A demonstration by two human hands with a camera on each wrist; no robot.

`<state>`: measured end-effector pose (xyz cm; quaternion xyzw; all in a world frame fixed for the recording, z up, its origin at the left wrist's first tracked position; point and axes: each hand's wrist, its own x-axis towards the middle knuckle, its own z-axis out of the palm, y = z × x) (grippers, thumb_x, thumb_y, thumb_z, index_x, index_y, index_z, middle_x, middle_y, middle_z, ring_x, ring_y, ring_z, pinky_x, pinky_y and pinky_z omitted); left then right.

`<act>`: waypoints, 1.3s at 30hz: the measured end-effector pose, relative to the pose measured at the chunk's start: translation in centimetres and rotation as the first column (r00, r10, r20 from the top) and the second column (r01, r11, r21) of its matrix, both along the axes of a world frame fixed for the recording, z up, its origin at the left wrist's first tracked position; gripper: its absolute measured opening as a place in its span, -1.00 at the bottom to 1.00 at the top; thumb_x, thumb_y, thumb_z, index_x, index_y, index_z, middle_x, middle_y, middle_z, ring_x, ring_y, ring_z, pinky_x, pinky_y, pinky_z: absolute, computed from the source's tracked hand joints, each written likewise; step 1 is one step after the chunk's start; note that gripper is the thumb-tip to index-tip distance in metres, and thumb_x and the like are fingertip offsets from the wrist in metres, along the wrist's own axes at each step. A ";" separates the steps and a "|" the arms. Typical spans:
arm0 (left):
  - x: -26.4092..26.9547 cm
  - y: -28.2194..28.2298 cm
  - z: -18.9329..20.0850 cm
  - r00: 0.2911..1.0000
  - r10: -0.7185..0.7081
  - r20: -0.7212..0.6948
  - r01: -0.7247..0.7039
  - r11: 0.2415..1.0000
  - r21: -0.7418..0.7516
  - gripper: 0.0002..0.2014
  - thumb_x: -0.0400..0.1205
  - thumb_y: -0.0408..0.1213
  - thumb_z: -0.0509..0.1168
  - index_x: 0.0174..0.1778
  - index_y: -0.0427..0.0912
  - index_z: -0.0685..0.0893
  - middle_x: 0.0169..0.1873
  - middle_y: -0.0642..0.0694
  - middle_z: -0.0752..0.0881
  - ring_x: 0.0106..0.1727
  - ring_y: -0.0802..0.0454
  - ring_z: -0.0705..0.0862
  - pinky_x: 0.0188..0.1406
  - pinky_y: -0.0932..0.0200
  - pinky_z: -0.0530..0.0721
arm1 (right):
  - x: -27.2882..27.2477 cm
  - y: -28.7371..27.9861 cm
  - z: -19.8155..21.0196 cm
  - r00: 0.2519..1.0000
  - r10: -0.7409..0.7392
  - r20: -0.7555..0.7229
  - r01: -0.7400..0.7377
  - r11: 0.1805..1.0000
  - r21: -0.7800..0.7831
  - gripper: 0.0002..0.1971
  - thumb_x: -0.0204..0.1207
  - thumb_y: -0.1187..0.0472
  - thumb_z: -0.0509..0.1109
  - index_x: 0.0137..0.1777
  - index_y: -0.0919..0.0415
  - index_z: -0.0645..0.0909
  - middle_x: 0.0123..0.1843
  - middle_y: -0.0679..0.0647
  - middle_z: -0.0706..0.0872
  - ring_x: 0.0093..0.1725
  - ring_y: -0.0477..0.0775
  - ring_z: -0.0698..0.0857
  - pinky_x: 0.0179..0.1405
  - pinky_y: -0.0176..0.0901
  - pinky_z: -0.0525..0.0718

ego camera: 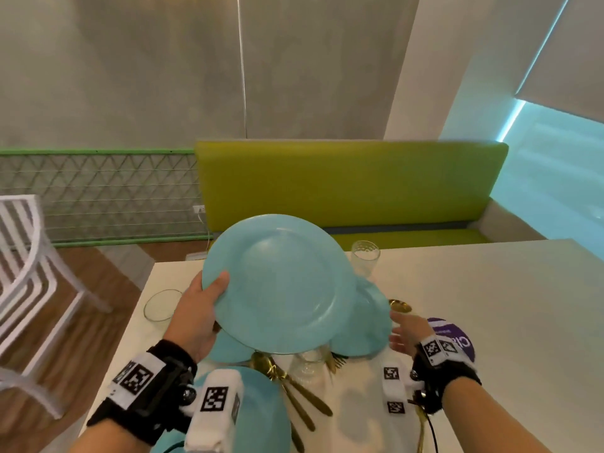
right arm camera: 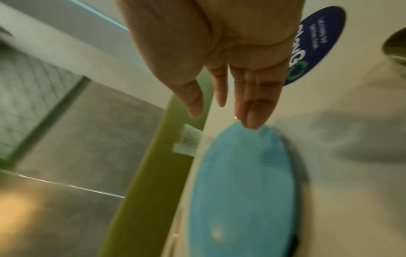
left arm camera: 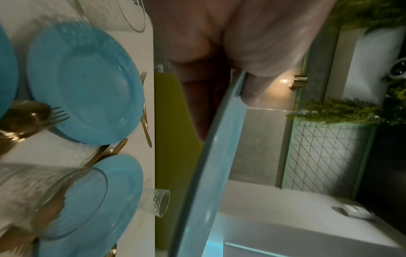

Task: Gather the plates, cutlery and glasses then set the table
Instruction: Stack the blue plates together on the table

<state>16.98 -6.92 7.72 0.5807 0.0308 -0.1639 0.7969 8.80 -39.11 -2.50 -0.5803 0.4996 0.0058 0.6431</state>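
My left hand (ego camera: 209, 302) grips a large blue plate (ego camera: 277, 282) by its left rim and holds it tilted above the white table (ego camera: 490, 322); in the left wrist view the thumb (left arm camera: 255, 81) presses on the plate's edge (left arm camera: 211, 165). My right hand (ego camera: 400, 331) is open, fingers (right arm camera: 252, 104) straight, just right of a second blue plate (ego camera: 369, 322) lying on the table. More blue plates (left arm camera: 87, 83) lie below, with gold cutlery (ego camera: 294, 387) and a clear glass (ego camera: 307, 364) among them. Another glass (ego camera: 365, 256) stands at the far edge.
A glass (ego camera: 162, 305) sits near the table's left edge. A gold spoon (ego camera: 400, 305) and a round purple sticker (ego camera: 457, 341) lie by my right hand. A green bench (ego camera: 343, 184) runs behind the table, and a white chair (ego camera: 26, 256) stands at the left.
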 end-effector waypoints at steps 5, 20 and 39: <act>1.3 1.1 -1.0 0.997 0.074 0.007 -0.074 0.997 0.023 -0.72 0.71 -0.22 0.12 0.33 -0.04 0.53 0.08 -0.09 0.73 0.03 -0.08 0.70 -0.09 0.00 0.72 | 0.2 -1.2 -7.0 0.981 -0.038 -0.192 0.041 0.999 0.012 -0.76 0.52 0.21 0.38 -0.21 0.42 0.52 -0.64 0.22 0.53 -0.58 0.15 0.54 -0.30 0.04 0.69; 2.4 2.2 -2.8 0.994 0.097 -0.051 -0.093 0.993 0.068 -0.64 0.71 -0.09 0.11 0.39 -0.09 0.52 0.22 -0.18 0.71 0.23 -0.22 0.66 0.09 -0.11 0.66 | 1.4 -1.3 -4.5 0.981 -0.181 0.073 0.175 0.982 0.077 -0.69 0.70 0.22 0.18 0.32 0.41 0.48 -0.17 0.25 0.64 -0.30 0.17 0.59 -0.49 -0.09 0.63; 1.6 2.7 -0.4 0.997 0.004 -0.077 -0.009 0.998 -0.064 -0.65 0.70 -0.11 0.13 0.39 -0.07 0.53 0.22 -0.17 0.72 0.22 -0.24 0.67 0.13 -0.16 0.66 | -1.4 1.9 8.6 0.902 0.003 0.432 0.034 0.996 -0.078 -0.78 0.71 0.19 0.14 0.16 0.32 0.52 -0.11 0.13 0.67 -0.19 0.12 0.63 -0.29 -0.01 0.60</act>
